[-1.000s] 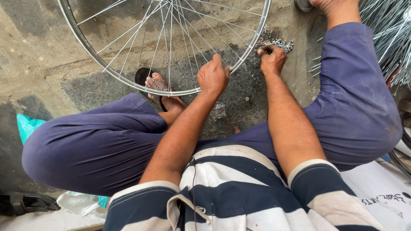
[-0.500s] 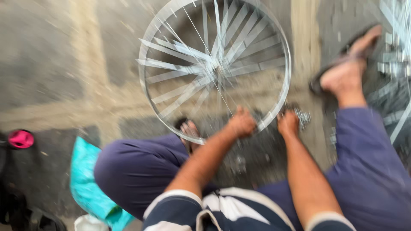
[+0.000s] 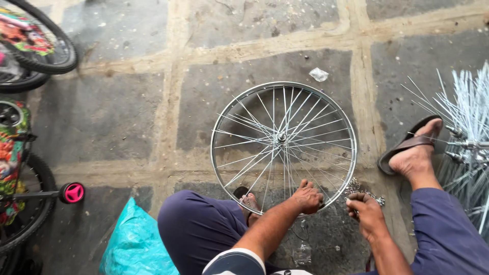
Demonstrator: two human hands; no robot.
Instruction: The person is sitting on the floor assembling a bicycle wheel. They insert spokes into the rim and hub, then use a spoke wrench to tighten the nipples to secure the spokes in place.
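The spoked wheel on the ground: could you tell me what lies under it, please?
Under the spoked wheel, stone paving shows through the spokes. At the near rim, a sandalled foot sits beneath; the left hand covers part of that rim.

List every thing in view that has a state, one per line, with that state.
Bicycle wheel: flat on the stone floor, bare rim, no tyre, spokes fitted.
Left hand: closed on the wheel's near rim.
Right hand: closed around small metal parts, beside the rim.
Loose spokes: piled at the right.
Sandal: worn on the foot.
Teal bag: crumpled on the floor.
Small bicycle: upright at the left edge.
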